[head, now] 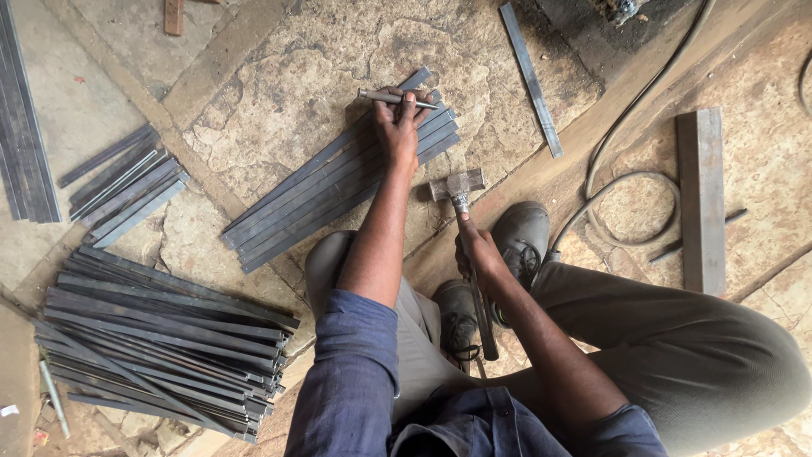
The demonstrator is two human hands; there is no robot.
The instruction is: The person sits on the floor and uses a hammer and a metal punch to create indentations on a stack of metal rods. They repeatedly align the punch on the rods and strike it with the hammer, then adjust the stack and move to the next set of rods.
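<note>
flat bars (338,182): dull grey metal, matt, smooth faces
punch (393,98): bare steel, slight sheen
hammer (458,184): worn grey metal head, scuffed
floor (279,76): rough cracked stone, dusty
shoes (518,237): dark leather, dusty matt
sleeve (351,381): blue woven cloth
hose (626,182): grey rubber, matt

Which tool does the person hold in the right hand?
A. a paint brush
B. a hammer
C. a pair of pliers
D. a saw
B: the right hand grips the handle of a hammer, its metal head raised above the floor beside the row of flat metal strips, while the left hand holds a punch on those strips.
</note>
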